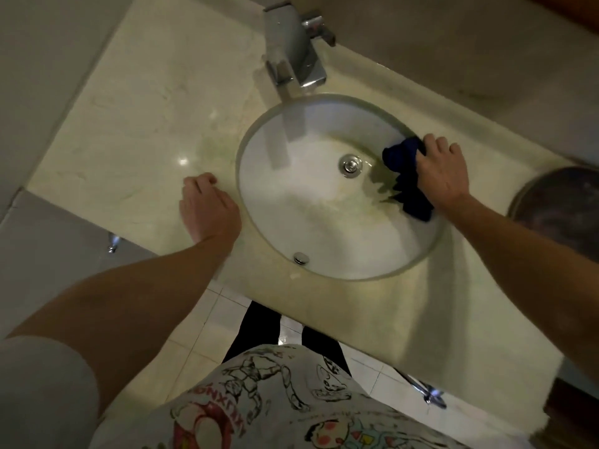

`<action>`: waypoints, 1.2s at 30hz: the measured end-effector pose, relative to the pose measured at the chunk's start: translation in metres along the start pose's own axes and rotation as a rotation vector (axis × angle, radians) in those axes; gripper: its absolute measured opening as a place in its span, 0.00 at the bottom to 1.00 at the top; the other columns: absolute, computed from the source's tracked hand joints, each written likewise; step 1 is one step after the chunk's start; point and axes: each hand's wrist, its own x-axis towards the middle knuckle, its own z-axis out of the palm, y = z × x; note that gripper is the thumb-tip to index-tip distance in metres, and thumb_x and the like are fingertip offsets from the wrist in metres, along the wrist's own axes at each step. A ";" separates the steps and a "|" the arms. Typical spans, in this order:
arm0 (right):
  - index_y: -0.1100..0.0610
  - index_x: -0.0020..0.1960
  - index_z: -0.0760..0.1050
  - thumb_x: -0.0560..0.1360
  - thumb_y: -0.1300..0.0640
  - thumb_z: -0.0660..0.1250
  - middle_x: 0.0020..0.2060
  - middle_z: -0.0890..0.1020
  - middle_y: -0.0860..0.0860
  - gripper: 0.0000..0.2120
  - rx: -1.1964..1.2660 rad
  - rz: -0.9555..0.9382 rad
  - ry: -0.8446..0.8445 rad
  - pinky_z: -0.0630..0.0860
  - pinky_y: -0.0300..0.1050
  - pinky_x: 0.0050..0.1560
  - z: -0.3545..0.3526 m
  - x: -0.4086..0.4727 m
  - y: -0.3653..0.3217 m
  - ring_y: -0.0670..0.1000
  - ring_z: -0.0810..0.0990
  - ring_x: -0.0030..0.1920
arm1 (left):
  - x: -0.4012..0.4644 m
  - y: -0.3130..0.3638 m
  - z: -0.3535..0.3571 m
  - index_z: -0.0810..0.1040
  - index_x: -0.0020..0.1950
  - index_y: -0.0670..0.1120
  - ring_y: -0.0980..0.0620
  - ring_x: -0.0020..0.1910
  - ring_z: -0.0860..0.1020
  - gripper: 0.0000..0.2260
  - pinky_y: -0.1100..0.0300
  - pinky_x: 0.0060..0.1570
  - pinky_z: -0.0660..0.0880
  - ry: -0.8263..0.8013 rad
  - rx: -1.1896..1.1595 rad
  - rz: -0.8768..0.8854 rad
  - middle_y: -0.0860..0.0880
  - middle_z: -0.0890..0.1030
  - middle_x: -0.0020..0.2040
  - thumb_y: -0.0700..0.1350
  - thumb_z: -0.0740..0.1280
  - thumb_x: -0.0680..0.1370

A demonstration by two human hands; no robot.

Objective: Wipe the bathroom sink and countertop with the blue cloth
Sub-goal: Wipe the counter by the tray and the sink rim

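Observation:
The white oval sink [291,205] is set into a cream marble countertop [146,108]. My right hand [442,171] grips the dark blue cloth [406,176] and holds it against the sink's inner wall at the right rim. Part of the cloth hangs down into the basin toward the metal drain [350,165]. My left hand [207,210] rests on the countertop just left of the sink rim, fingers curled under, holding nothing.
A square chrome faucet [293,50] stands behind the sink, its spout over the basin. A dark round object [564,209] sits on the counter at the far right. An overflow cap [301,258] is at the basin's near side. White floor tiles lie below the counter.

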 end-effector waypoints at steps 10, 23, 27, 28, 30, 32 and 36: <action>0.62 0.57 0.77 0.69 0.61 0.71 0.55 0.77 0.61 0.17 0.275 0.492 -0.225 0.68 0.55 0.51 -0.001 -0.140 -0.078 0.62 0.75 0.54 | -0.003 -0.002 0.001 0.76 0.58 0.43 0.38 0.50 0.74 0.16 0.47 0.48 0.66 0.058 -0.023 0.039 0.40 0.76 0.56 0.43 0.54 0.76; 0.62 0.53 0.76 0.68 0.68 0.65 0.49 0.74 0.57 0.13 0.468 0.506 -0.094 0.70 0.54 0.49 -0.006 -0.139 -0.145 0.59 0.73 0.48 | 0.002 -0.003 0.002 0.76 0.57 0.43 0.39 0.47 0.75 0.14 0.47 0.44 0.67 0.035 0.005 -0.003 0.42 0.76 0.54 0.42 0.55 0.76; 0.65 0.52 0.73 0.68 0.72 0.64 0.52 0.74 0.60 0.14 0.730 0.422 0.001 0.73 0.56 0.49 -0.013 -0.112 -0.139 0.59 0.71 0.49 | 0.003 -0.004 0.002 0.75 0.57 0.45 0.40 0.48 0.75 0.13 0.47 0.44 0.69 0.004 0.024 -0.007 0.43 0.76 0.54 0.42 0.57 0.75; 0.65 0.51 0.72 0.68 0.72 0.64 0.52 0.74 0.60 0.12 0.764 0.363 -0.035 0.73 0.57 0.49 -0.015 -0.104 -0.144 0.60 0.71 0.49 | 0.003 -0.004 0.002 0.75 0.58 0.45 0.41 0.48 0.76 0.13 0.48 0.44 0.69 -0.004 0.031 -0.008 0.43 0.76 0.54 0.42 0.58 0.75; 0.65 0.49 0.72 0.67 0.68 0.64 0.51 0.74 0.60 0.10 0.837 0.205 -0.136 0.73 0.57 0.47 -0.013 -0.090 -0.162 0.60 0.71 0.49 | 0.003 -0.004 0.001 0.74 0.58 0.46 0.42 0.49 0.76 0.12 0.48 0.45 0.70 -0.017 0.027 -0.009 0.44 0.76 0.55 0.42 0.58 0.76; 0.66 0.49 0.74 0.67 0.63 0.61 0.49 0.75 0.60 0.12 0.887 0.041 -0.240 0.72 0.55 0.45 -0.009 -0.082 -0.188 0.59 0.72 0.48 | 0.003 -0.005 0.002 0.74 0.57 0.46 0.43 0.50 0.76 0.11 0.49 0.46 0.70 -0.015 0.008 -0.008 0.45 0.76 0.55 0.42 0.58 0.77; 0.65 0.50 0.73 0.69 0.61 0.58 0.47 0.77 0.58 0.12 1.043 0.002 -0.325 0.75 0.54 0.43 -0.013 -0.062 -0.242 0.57 0.77 0.46 | 0.000 -0.007 0.005 0.74 0.59 0.46 0.45 0.51 0.75 0.13 0.51 0.48 0.70 -0.013 -0.013 -0.010 0.45 0.76 0.56 0.43 0.56 0.77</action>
